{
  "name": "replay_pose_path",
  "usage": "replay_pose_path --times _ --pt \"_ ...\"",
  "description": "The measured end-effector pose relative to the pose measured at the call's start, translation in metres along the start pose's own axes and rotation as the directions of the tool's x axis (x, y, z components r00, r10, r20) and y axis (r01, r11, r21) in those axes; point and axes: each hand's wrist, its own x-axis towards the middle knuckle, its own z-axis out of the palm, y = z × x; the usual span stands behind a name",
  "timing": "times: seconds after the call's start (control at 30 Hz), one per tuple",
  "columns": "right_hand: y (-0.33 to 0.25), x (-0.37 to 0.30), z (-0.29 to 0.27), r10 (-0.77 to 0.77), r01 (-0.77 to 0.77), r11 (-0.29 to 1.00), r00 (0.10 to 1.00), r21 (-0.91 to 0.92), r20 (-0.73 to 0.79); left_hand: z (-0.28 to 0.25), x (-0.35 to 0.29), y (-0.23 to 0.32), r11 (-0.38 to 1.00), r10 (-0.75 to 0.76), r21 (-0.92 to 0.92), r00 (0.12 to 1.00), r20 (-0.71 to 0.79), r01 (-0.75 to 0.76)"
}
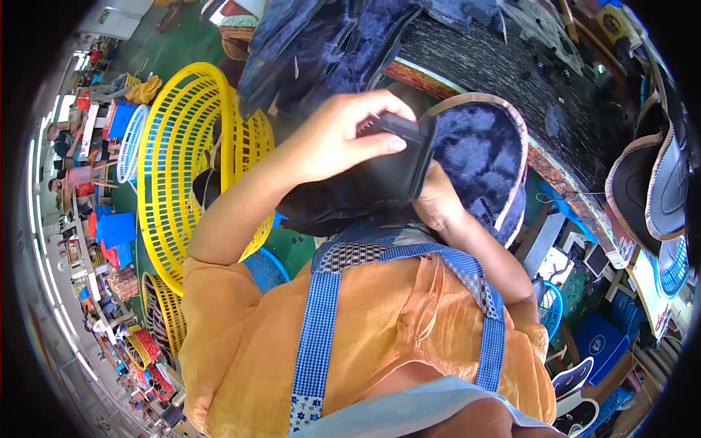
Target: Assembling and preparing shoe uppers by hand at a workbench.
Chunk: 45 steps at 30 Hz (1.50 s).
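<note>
Biggest item left of you: yellow slatted plastic basket (182,160), standing on edge beside your left arm. Up top, a dark textured work surface (511,66) with a pile of navy fuzzy fabric pieces (321,36) at its near-left end. In front of your chest, a navy plush slipper upper with tan edging (485,157), sitting just right of both hands. Black sole piece (380,182) sits between your hands, close to your chest. Your left hand (343,139) is clamped on its top edge, thumb pressed along the front. Your right hand (434,204) is touching it from below; finger position can't be told, mostly hidden.
</note>
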Motion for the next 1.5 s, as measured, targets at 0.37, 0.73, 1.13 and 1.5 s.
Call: replay_pose_path --times 0.37,0.73,1.13,1.5 --pt "-0.065 -0.039 -0.032 -0.325 0.322 0.945 0.944 -0.066 -0.053 0.017 0.026 0.021 0.974 0.200 0.067 0.964 0.173 -0.215" --pt "-0.083 -0.029 -0.009 -0.336 0.337 0.941 0.939 -0.005 -0.075 0.024 0.032 0.025 0.999 0.007 0.034 0.988 0.153 -0.013" --pt "-0.087 -0.032 -0.010 -0.339 0.334 0.930 0.941 -0.154 -0.010 0.026 0.029 0.023 0.999 0.028 0.036 0.994 0.108 -0.032" --pt "-0.100 -0.049 -0.030 -0.377 0.363 0.799 0.924 -0.479 0.070 0.030 0.028 0.021 0.986 0.096 -0.133 0.995 -0.005 -0.096"
